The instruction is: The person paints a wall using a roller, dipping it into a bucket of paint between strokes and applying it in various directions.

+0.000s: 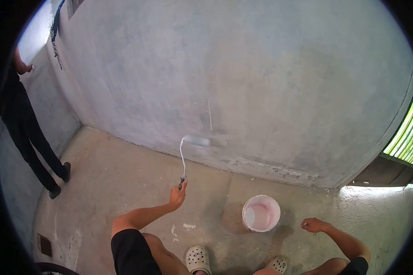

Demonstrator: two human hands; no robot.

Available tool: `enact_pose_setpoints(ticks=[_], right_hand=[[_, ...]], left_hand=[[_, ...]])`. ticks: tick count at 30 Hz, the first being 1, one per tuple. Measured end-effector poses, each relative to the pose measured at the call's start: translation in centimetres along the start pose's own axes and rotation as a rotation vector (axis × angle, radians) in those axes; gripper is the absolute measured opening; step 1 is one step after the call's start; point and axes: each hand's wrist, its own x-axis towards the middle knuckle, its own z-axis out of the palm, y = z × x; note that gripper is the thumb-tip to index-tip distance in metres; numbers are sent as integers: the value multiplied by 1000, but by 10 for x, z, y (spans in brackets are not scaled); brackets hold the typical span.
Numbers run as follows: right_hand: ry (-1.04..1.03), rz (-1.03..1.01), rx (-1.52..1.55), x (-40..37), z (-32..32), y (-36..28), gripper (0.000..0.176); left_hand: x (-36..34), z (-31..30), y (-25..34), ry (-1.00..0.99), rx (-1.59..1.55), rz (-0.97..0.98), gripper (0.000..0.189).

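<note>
My left hand point(178, 195) is wrapped round the dark handle of a paint roller point(198, 140). Its bent wire frame rises from my fist, and the pale roller sleeve lies sideways against the lower part of the grey wall point(261, 82). To the right, my right hand point(313, 225) hovers beside the bucket without touching it, its fingers curled together with nothing visible in them. The white bucket point(276, 213) stands on the floor between my arms, with a little pale pinkish liquid at the bottom.
Another person point(27, 133) in dark clothes stands by the left wall. A chain point(56, 52) hangs near the upper left corner. My clogs point(197, 259) are on the concrete floor point(124, 174). At right is a slatted opening point(406, 130) above a dark board point(378, 170).
</note>
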Motion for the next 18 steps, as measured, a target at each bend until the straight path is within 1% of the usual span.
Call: enact_pose_setpoints(ticks=[2,4,8,10,11,13,14,16,17,18], right_hand=[[-1,-10,17,3,4,6,34],[-7,-10,8,3,3,1,34],[-18,-21,-11,1,-3,-8,34],[-14,-16,-18,0,-1,-7,34],[-12,-12,-24,1,1,-6,34],[-20,-5,-17,-2,1,-6,34],[-27,6,-11,-3,1,-4,35],[-25,9,-21,-2,3,0,35],[-25,13,-27,-1,4,2,36],[-27,10,-22,1,5,6,36]], left_hand=[[-10,2,-11,-3,68,-18,60],[-28,15,-4,-32,150,-44,63],[-24,40,-6,-72,123,-37,63],[-15,50,-2,-17,122,46,61],[-7,55,-2,-15,122,46,61],[6,61,2,33,78,146,60],[10,65,3,36,78,145,60],[10,69,20,24,-18,167,57],[10,70,31,25,-16,167,57],[12,71,43,27,-94,194,54]])
